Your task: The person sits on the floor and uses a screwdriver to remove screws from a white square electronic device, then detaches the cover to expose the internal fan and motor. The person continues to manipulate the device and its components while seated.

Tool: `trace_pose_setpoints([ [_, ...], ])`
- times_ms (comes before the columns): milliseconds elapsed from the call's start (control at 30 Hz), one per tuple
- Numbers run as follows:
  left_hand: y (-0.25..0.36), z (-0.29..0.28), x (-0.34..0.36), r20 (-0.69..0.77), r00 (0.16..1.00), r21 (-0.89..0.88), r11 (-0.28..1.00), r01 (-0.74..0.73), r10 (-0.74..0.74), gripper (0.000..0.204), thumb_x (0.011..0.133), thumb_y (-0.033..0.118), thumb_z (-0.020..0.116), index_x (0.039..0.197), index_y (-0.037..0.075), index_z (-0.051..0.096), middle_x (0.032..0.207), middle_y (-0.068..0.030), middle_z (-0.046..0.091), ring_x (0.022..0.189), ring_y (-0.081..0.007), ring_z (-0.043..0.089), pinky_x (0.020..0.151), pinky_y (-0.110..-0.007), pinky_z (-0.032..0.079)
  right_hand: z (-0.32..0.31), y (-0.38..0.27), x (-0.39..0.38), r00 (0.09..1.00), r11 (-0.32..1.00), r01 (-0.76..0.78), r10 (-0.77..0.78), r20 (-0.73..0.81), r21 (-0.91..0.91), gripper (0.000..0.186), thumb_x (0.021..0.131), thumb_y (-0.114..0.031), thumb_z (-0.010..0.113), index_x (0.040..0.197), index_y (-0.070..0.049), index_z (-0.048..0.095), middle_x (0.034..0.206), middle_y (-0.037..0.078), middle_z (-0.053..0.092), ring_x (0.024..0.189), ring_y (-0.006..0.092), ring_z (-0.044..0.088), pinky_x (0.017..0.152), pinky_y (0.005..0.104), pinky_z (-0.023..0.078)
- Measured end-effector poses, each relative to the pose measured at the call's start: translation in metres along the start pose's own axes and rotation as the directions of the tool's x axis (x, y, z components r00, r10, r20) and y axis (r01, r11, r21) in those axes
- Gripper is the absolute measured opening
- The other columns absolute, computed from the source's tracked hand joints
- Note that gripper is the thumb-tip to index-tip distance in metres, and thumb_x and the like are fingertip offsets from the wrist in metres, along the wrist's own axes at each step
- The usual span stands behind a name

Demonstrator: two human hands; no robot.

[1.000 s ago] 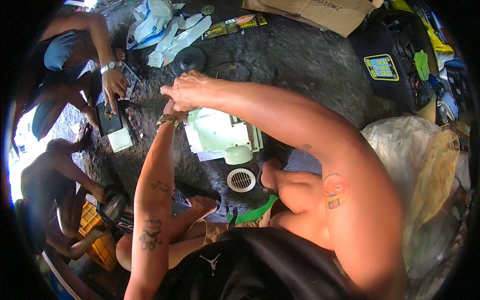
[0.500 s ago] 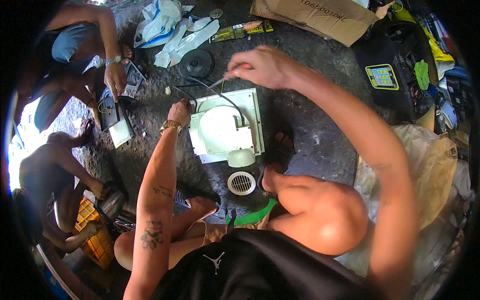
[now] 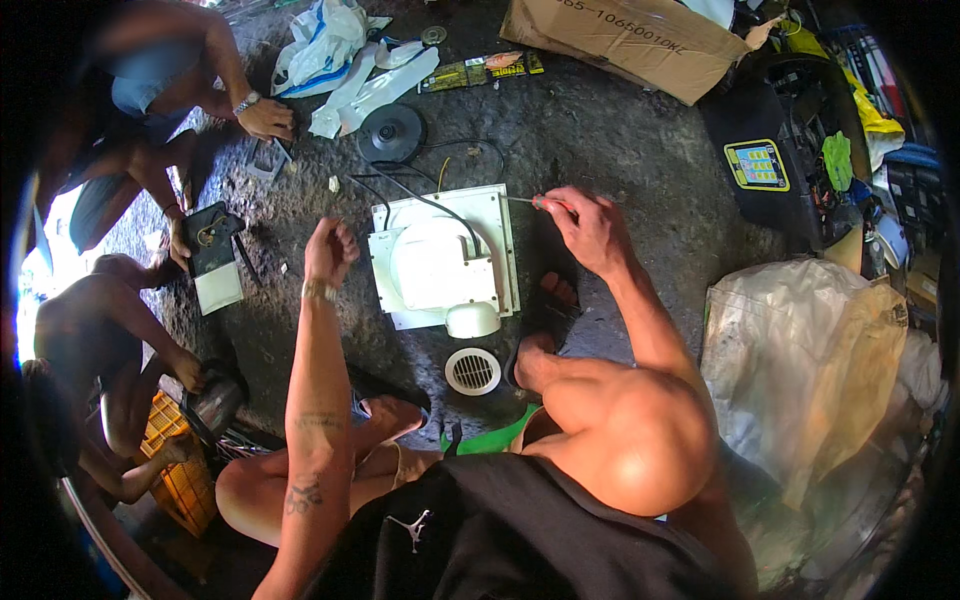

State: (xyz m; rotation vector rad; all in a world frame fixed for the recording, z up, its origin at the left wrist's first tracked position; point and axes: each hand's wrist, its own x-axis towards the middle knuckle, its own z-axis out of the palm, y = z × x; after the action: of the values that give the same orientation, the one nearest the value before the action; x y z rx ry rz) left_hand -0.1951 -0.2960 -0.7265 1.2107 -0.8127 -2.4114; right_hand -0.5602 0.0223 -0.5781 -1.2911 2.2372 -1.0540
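A white square ventilation fan housing [image 3: 433,255], with a round raised middle and a side outlet, lies on the dark ground in front of me. My right hand [image 3: 592,230] is closed around a screwdriver [image 3: 545,202] with a red handle. Its thin shaft points left, at the housing's far right corner. My left hand [image 3: 331,252] is curled closed to the left of the housing, apart from it; what its fingers may hold is hidden. A black cord [image 3: 420,194] runs across the housing. Nearer to me lies a round white vent grille [image 3: 472,371].
Beyond the housing are a black round base [image 3: 391,134], plastic bags [image 3: 325,45] and a cardboard box [image 3: 625,42]. Other people work on the left, near a yellow crate [image 3: 190,480]. A clear sack [image 3: 785,350] and a cluttered black container [image 3: 775,150] stand on the right.
My right hand has come down and right with the screwdriver, from above the cord to the housing's far right corner. My left hand has moved away from the cord, left and nearer to me.
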Motion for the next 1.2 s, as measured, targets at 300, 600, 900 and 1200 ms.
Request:
trace_pose_setpoints([
  [300, -0.009, 0.131, -0.105, -0.061, 0.983, -0.264, 0.947, -0.183, 0.173, 0.023, 0.101, 0.025, 0.058, 0.082, 0.011, 0.062, 0.066, 0.0008, 0.050, 0.055, -0.0127, 0.045, 0.047, -0.029, 0.033, 0.019, 0.005, 0.015, 0.992, 0.988, 0.101, -0.092, 0.086, -0.113, 0.016, 0.099, -0.021, 0.062, 0.101, -0.007, 0.068, 0.095, 0.019, 0.073, 0.090, 0.0420, 0.070, 0.077, 0.0499, 0.057],
  [600, -0.082, 0.236, -0.086, 0.475, 0.645, 0.868, -0.198, -0.455, 0.599, 0.027, 0.094, 0.024, 0.067, 0.072, 0.008, 0.064, 0.068, -0.0092, 0.066, 0.061, -0.0277, 0.062, 0.060, -0.042, 0.041, 0.023, 0.002, 0.019, 0.992, 0.982, 0.108, -0.096, 0.080, -0.153, 0.015, 0.099, -0.022, 0.062, 0.102, -0.007, 0.067, 0.097, 0.020, 0.072, 0.090, 0.0441, 0.069, 0.076, 0.0519, 0.056],
  [900, -0.109, 0.218, -0.074, 0.568, 0.537, 0.814, -0.329, -0.479, 0.624, 0.016, 0.090, 0.019, 0.069, 0.079, 0.011, 0.062, 0.075, -0.0071, 0.065, 0.073, -0.0277, 0.064, 0.073, -0.046, 0.043, 0.024, -0.028, 0.057, 0.932, 0.896, 0.271, -0.153, 0.328, -0.353, 0.019, 0.100, -0.024, 0.056, 0.104, -0.006, 0.062, 0.100, 0.025, 0.070, 0.093, 0.0504, 0.067, 0.080, 0.0586, 0.054],
  [1200, -0.100, 0.202, -0.102, 0.447, 0.602, 0.848, -0.099, -0.521, 0.662, 0.019, 0.092, 0.021, 0.067, 0.080, 0.008, 0.065, 0.071, -0.0114, 0.066, 0.073, -0.0360, 0.068, 0.071, -0.048, 0.053, 0.040, -0.095, 0.078, 0.826, 0.739, 0.176, 0.248, 0.506, -0.650, 0.044, 0.092, -0.039, 0.069, 0.111, 0.000, 0.075, 0.112, 0.029, 0.072, 0.109, 0.0453, 0.070, 0.096, 0.0547, 0.055],
])
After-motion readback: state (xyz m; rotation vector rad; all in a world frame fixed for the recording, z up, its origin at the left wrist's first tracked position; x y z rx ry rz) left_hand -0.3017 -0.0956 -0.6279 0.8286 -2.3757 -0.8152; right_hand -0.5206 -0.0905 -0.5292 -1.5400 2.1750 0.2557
